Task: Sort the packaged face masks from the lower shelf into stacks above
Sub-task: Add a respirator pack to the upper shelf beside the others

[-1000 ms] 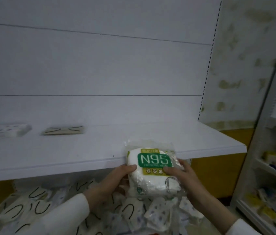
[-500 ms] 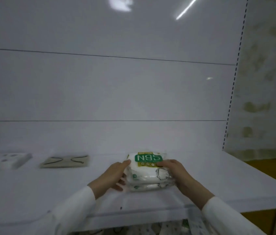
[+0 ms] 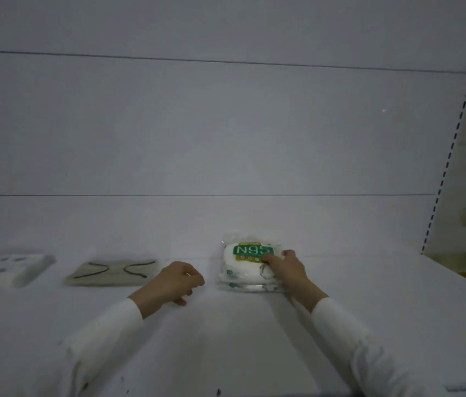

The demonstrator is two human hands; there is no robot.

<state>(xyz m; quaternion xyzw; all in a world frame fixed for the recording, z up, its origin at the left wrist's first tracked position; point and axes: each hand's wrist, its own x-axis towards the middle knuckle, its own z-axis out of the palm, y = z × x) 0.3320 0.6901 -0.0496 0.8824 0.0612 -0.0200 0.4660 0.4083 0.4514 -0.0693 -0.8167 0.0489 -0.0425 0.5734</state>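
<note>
A clear packet of white N95 masks (image 3: 243, 267) with a green label lies on the white upper shelf (image 3: 226, 339), on top of a second packet like it. My right hand (image 3: 286, 270) rests on the packet's right side, fingers stretched over the label. Just left of the stack, my left hand (image 3: 174, 282) hovers apart from it, loosely curled and holding nothing. Further left lie a beige mask packet with black ear loops (image 3: 113, 272) and a white patterned mask packet (image 3: 5, 269). The lower shelf is out of view.
The shelf's white back panel (image 3: 226, 138) rises right behind the packets. A slotted upright (image 3: 452, 138) bounds the shelf on the right, with a stained wall beyond. Bare shelf surface stretches right of the N95 stack and in front of all the packets.
Both hands carried the N95 packet up from below and set it on the upper shelf. My left hand has let go and drawn back to the left; my right hand stays on it.
</note>
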